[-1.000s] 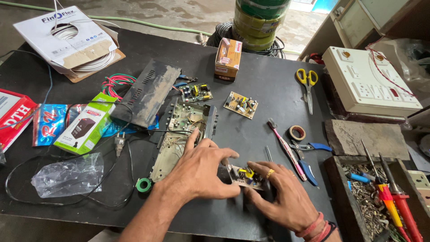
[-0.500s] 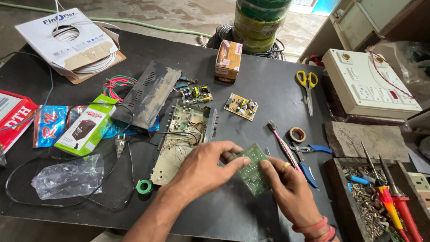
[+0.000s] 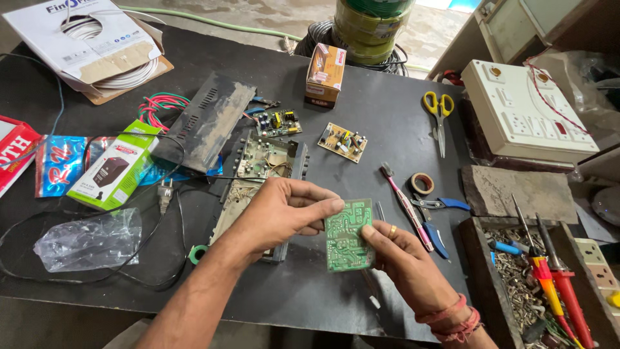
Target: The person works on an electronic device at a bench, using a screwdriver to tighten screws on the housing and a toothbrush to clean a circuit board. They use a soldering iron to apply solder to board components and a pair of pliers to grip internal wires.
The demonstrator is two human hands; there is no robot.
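Note:
Both of my hands hold a small green circuit board [image 3: 349,234] above the dark table, its solder side facing me. My left hand [image 3: 281,213] pinches its upper left edge with thumb and fingers. My right hand [image 3: 403,262], with a ring on one finger and red bands at the wrist, grips the board's right edge. Just behind my left hand lies an opened metal chassis with a circuit board inside [image 3: 263,168].
Two small circuit boards [image 3: 343,141] lie farther back, near a grey metal cover [image 3: 206,123] and an orange box [image 3: 325,74]. Yellow scissors [image 3: 439,113], a toothbrush [image 3: 405,203], tape roll [image 3: 423,183] and pliers [image 3: 436,216] lie right. A tray of screws and screwdrivers [image 3: 536,278] stands far right.
The board lay component side up on the table under my hands a second ago. I have lifted it and turned it over, so its green solder side now faces me.

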